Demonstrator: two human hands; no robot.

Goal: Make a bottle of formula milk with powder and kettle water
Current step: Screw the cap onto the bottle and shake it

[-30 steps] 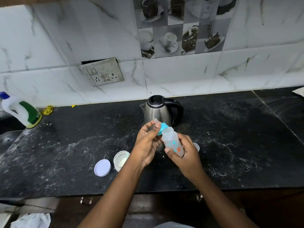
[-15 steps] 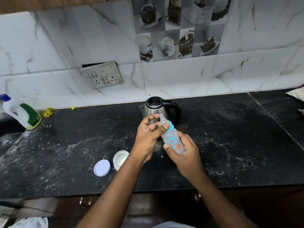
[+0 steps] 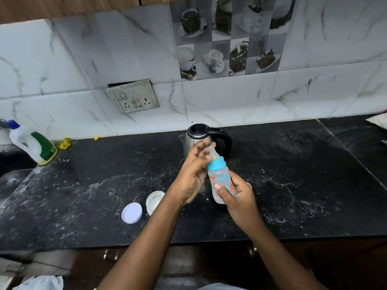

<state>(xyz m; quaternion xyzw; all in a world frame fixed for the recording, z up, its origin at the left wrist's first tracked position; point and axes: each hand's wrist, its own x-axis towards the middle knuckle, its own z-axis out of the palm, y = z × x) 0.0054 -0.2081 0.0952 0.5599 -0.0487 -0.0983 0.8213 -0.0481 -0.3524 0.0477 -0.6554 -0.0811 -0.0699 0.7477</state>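
We judge bottle [image 3: 222,181] light, slick plastic, teat [image 3: 213,150] soft | right hand [image 3: 236,197] wraps its body | left hand [image 3: 194,174] at teal collar [image 3: 216,163], pinch unclear | hold body, not teat

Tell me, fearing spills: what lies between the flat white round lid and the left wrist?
An open round white powder tub on the black counter, seen in head view.
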